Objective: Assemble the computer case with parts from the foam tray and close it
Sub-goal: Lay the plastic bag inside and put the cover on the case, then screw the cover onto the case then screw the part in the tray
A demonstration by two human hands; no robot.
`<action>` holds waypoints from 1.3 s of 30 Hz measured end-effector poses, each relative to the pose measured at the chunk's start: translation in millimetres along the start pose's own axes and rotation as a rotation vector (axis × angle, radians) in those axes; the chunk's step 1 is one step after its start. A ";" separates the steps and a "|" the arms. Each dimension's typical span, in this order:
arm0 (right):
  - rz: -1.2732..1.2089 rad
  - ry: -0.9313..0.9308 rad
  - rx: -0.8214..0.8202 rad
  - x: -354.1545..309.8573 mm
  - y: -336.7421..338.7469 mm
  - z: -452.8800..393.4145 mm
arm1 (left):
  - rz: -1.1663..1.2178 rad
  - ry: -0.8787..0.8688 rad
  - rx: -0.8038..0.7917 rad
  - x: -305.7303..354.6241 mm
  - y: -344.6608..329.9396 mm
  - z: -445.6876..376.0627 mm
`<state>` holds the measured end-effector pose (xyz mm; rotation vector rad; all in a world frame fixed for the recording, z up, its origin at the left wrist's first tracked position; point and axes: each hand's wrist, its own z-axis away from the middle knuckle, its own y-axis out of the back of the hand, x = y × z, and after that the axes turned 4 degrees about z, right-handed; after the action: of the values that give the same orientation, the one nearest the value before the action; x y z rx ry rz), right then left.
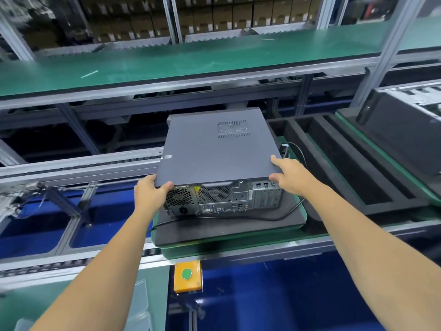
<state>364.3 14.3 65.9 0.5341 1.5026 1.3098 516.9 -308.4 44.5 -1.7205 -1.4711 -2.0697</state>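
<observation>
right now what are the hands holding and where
Both hold the case cover: left hand grips its near left corner; right hand presses its near right corner.

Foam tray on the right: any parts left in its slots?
No, the foam tray's visible slots look empty; only dark recesses show.
</observation>
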 end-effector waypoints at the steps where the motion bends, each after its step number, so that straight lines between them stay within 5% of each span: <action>1: 0.001 -0.002 0.009 1.6 -0.8 -0.9 | 0.008 0.010 0.016 0.0 -0.2 1.3; 9: -0.057 0.015 -0.086 -1.4 13.8 10.4 | 0.051 -0.009 -0.098 -5.0 9.6 -2.0; 14: 0.025 0.011 -0.027 -2.9 6.4 11.7 | -0.008 -0.019 0.084 -7.1 -0.4 4.9; 20: 0.023 -0.007 -0.020 -4.1 10.9 13.6 | -0.114 0.023 0.069 7.0 0.2 13.8; 23: 0.000 0.023 0.013 -1.9 24.9 19.9 | -0.264 -0.159 0.144 33.7 -11.8 23.7; 31: -0.238 -0.182 0.251 50.9 62.0 22.8 | -0.169 -0.497 -0.269 127.3 -109.9 48.9; 39: -0.215 -0.226 0.007 142.4 70.2 -35.2 | -0.147 -0.602 -0.513 223.7 -254.0 55.7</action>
<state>260.1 139.1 68.6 0.4935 1.3376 1.0420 325.3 -24.6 63.1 -2.6937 -1.2660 -2.2641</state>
